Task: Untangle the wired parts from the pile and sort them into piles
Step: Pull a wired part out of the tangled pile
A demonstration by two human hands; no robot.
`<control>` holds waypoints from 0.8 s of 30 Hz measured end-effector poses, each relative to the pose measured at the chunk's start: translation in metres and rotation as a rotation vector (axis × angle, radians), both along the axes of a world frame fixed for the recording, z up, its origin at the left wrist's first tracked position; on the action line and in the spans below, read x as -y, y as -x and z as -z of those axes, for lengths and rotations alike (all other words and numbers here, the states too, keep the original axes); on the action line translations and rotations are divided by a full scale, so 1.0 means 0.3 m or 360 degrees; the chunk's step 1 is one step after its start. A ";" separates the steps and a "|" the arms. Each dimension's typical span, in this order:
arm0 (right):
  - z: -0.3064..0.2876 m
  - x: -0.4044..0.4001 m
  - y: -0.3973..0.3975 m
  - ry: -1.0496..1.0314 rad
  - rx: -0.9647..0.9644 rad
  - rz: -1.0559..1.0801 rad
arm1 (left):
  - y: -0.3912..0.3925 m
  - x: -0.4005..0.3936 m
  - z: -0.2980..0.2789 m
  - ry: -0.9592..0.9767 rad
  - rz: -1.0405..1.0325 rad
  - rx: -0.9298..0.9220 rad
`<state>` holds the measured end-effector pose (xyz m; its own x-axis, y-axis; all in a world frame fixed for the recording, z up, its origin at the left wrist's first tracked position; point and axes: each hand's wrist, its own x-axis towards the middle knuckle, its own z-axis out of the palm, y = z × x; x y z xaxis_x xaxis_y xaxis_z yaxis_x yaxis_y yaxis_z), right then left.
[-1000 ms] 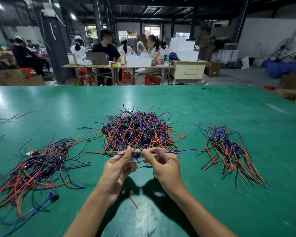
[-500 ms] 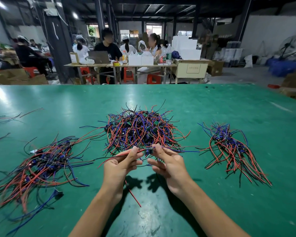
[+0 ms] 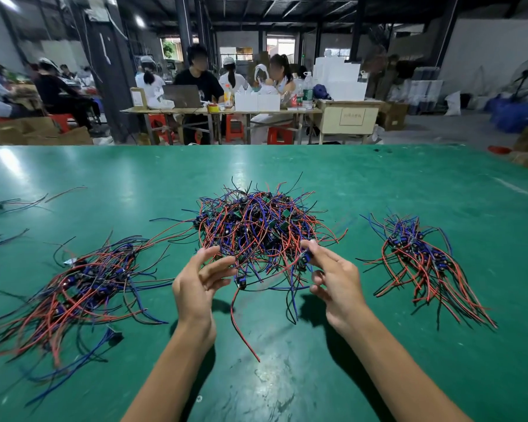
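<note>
Reaching over the green tabletop (image 3: 287, 376), the right hand (image 3: 336, 284) pinches a wired part (image 3: 305, 256) at the tangled pile's (image 3: 256, 226) near edge; the left hand (image 3: 198, 281), fingers loosely spread, seems empty. Sorted piles (image 3: 83, 287) (image 3: 424, 260) flank them.

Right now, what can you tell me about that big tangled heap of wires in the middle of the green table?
The middle heap is a dense, domed tangle of thin red, blue and black insulated wires, with small dark blue parts and a few green board pieces caught among them. Loose wire ends stick out all round. It lies on the green table, between two flatter piles. At its near edge the left hand reaches into the strands with spread fingers, while the right hand pinches a small blue part whose wires trail back into the heap.
</note>
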<state>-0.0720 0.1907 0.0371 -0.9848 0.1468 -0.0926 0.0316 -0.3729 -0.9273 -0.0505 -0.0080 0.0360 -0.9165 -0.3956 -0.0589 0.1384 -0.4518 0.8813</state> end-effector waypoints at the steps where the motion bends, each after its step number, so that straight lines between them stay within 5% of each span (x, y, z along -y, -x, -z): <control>1: -0.003 -0.007 0.003 -0.0065 -0.0019 -0.0031 | -0.001 0.002 -0.002 -0.0029 0.0029 0.0010; 9: 0.028 0.025 -0.007 -0.0609 -0.0417 -0.0507 | -0.047 -0.108 0.020 0.0509 0.0777 -0.0073; 24: 0.081 0.054 -0.006 -0.1031 -0.0626 -0.0096 | -0.039 -0.083 0.034 0.0320 0.0743 0.0093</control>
<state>-0.0701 0.1744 0.0128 -0.9354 -0.0029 0.3536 -0.3438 0.2420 -0.9073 -0.0388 0.0170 0.0257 -0.9957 0.0466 -0.0801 -0.0899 -0.2743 0.9574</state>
